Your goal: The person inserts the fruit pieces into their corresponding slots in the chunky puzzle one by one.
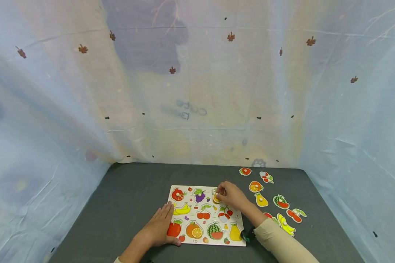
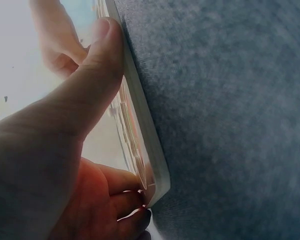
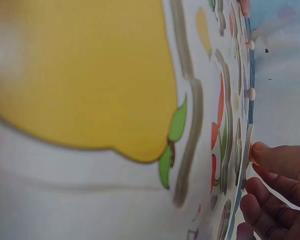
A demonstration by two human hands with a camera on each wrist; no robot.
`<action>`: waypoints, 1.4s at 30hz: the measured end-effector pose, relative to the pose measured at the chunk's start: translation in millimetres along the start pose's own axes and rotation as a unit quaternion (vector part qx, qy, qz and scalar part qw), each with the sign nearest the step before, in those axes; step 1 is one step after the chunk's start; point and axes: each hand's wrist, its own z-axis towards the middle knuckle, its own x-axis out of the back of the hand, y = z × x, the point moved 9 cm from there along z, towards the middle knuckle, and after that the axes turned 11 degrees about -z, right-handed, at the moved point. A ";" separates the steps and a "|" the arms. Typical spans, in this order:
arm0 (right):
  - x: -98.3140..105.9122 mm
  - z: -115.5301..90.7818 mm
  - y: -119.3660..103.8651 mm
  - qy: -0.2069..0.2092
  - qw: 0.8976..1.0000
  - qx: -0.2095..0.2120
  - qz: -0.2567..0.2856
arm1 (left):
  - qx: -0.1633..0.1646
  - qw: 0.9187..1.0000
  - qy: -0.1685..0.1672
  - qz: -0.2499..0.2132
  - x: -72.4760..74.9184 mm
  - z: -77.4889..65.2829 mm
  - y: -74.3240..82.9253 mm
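Observation:
A white wooden fruit puzzle board (image 1: pixel 239 217) lies on the dark table. Along its left edge rests my left hand (image 1: pixel 158 226), fingers stretched out over the rim and thumb at the front corner. My right hand (image 1: pixel 232 195) pinches a yellow fruit puzzle piece (image 1: pixel 216 199) by its knob, over the recess at the board's back right. In the right wrist view the held piece (image 3: pixel 247 155) stands tilted at the board's far edge. Beside it in the back row are the grapes (image 1: pixel 199 196) and a cut red fruit (image 1: pixel 177 194); two knobs (image 3: pixel 250 93) stick up along that row.
Loose pieces are scattered to the right: a cut red fruit (image 1: pixel 245 171), an orange (image 1: pixel 256 186), a pear (image 1: pixel 261 199), a watermelon (image 1: pixel 281 201), cherries (image 1: pixel 294 215) and bananas (image 1: pixel 285 224). My right forearm partly covers another red piece. A patterned curtain (image 1: pixel 204 91) hangs behind the table.

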 end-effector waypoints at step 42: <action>-10.0 3.6 -0.5 -0.017 1.000 0.000 -0.017 | 0.007 1.000 -0.006 -0.011 1.0 -0.9 2.5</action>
